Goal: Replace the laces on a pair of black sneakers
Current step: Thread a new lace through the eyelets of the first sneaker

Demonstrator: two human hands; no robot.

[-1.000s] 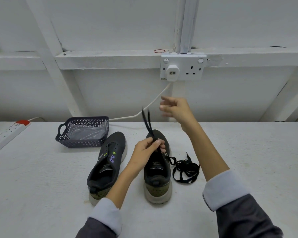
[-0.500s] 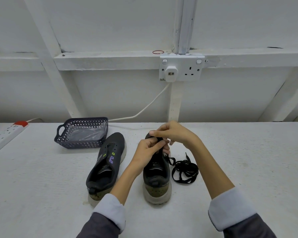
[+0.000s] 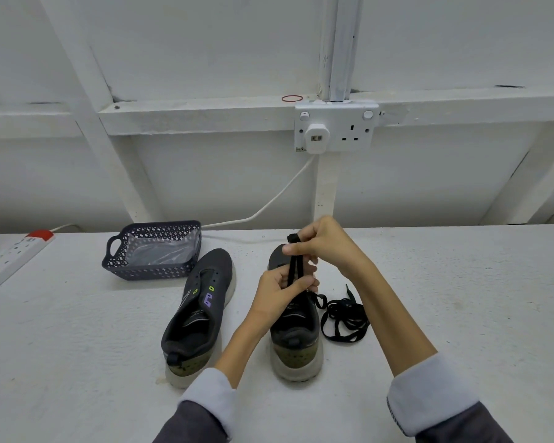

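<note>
Head view. Left hand [image 3: 279,294] pinches a doubled black lace [image 3: 291,266] low and right hand [image 3: 325,247] pinches its top, above the right-side sneaker [image 3: 296,340]. A second lace [image 3: 344,319], seemingly loose, lies just beside it on the table [image 3: 77,346].

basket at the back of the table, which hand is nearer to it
Left. The left hand holds the lace to the right of the basket, nearer the camera; the right hand pinches the lace's top farther to the right.
</note>
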